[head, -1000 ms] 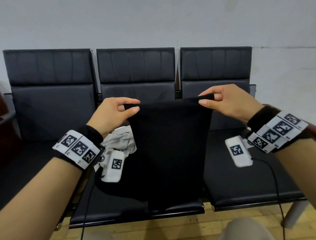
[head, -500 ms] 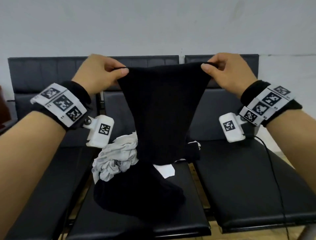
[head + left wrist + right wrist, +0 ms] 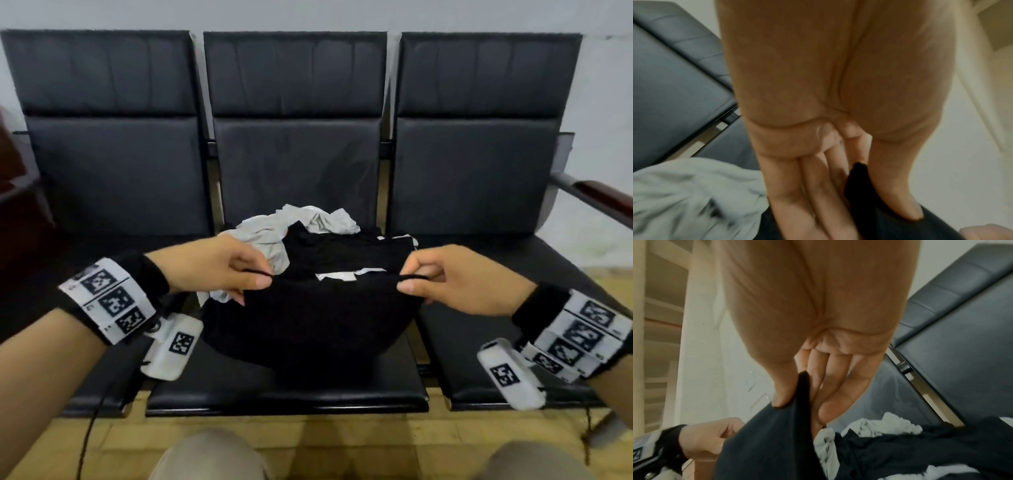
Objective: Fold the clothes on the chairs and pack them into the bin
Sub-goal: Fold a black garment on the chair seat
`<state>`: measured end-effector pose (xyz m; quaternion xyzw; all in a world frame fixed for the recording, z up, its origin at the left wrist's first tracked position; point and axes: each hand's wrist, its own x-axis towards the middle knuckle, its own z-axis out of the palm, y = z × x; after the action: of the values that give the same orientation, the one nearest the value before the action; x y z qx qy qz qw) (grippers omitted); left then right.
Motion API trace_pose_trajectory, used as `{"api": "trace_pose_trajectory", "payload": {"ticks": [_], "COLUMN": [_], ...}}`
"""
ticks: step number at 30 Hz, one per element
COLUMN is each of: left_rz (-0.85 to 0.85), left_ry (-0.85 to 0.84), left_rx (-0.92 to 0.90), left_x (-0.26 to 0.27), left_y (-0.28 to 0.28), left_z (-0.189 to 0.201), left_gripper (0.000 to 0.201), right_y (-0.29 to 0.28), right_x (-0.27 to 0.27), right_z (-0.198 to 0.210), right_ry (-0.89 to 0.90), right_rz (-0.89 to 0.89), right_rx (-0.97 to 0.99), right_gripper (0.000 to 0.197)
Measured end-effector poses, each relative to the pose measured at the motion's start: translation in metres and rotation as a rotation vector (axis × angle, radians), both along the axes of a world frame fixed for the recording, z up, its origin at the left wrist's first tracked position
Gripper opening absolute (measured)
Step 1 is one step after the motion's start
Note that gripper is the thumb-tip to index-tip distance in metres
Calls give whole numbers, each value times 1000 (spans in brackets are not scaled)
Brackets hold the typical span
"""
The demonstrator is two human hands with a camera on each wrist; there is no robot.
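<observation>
I hold a black garment [image 3: 308, 325] at the centre of the frame, low over the middle chair [image 3: 294, 394]. My left hand [image 3: 219, 270] pinches one top corner between thumb and fingers, and my right hand [image 3: 459, 277] pinches the other. Behind it, on the same seat, lies a heap of grey clothes [image 3: 263, 236] and black ones. No readable writing shows, only square-coded wristbands [image 3: 109, 301]. No bin is in view.
</observation>
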<state>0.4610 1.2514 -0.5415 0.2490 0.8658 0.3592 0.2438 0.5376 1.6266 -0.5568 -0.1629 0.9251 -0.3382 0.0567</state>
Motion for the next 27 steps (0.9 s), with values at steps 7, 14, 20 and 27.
{"api": "trace_pose_trajectory", "payload": {"ticks": [7, 14, 20, 27], "left_rz": [40, 336, 392, 499], "left_ry": [-200, -77, 10, 47], "left_rx": [-22, 90, 46, -33], "left_x": [-17, -68, -105, -129], "left_y": [-4, 20, 41, 53], "left_z": [-70, -98, -121, -169], "left_gripper": [34, 15, 13, 17], "right_y": [-8, 4, 3, -7], "right_x": [-9, -79, -120, -142], "right_z": [-47, -93, -130, -174], "right_ry": [-122, -89, -192, -367], "right_rz": [46, -190, -323, -456], "right_rx": [117, 115, 26, -182], "right_gripper": [9, 7, 16, 19]}}
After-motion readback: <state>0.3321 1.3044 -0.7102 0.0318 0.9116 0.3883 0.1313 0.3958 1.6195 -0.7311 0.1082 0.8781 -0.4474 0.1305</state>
